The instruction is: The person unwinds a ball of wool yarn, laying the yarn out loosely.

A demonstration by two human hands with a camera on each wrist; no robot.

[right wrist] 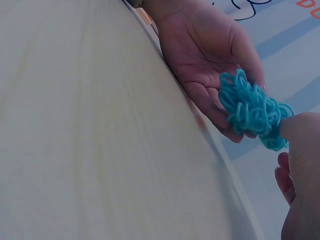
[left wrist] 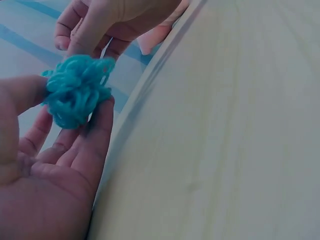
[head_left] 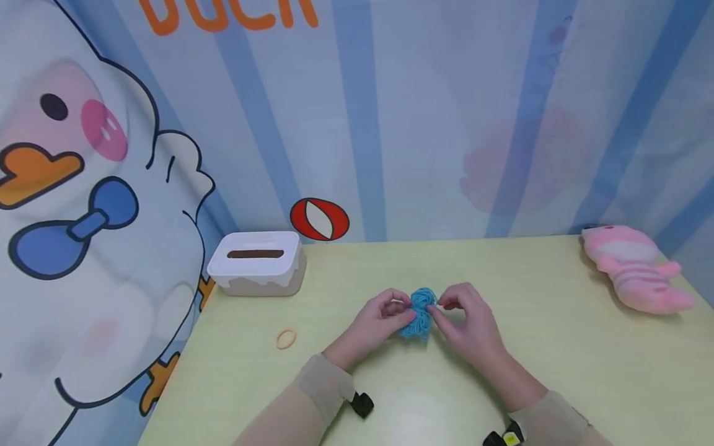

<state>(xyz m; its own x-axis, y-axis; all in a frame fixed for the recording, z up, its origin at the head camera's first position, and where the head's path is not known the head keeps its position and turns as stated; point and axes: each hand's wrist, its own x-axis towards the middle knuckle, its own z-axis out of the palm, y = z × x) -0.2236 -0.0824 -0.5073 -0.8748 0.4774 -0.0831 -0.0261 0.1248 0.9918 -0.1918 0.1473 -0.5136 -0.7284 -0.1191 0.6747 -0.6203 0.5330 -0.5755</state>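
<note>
A small looped bundle of blue yarn [head_left: 419, 314] is held up over the table, gathered in at its middle. My left hand [head_left: 379, 319] grips it from the left between thumb and fingers. From the other side my right hand [head_left: 474, 322] pinches at the bundle's right edge with thumb and forefinger. In the left wrist view the yarn's loops [left wrist: 77, 92] bulge between the left thumb and fingertips. A thin pale strand shows by the right fingers there; what it is I cannot tell. The right wrist view has the right thumb covering one end of the yarn [right wrist: 252, 110].
On the pale wooden table [head_left: 357, 266] lies a thin peach-coloured ring [head_left: 286, 339], left of my hands. A white and grey tissue box [head_left: 256, 266] stands at the back left. At the back right lies a pink striped plush toy [head_left: 636, 269]. Behind hangs a striped cloth [head_left: 424, 124].
</note>
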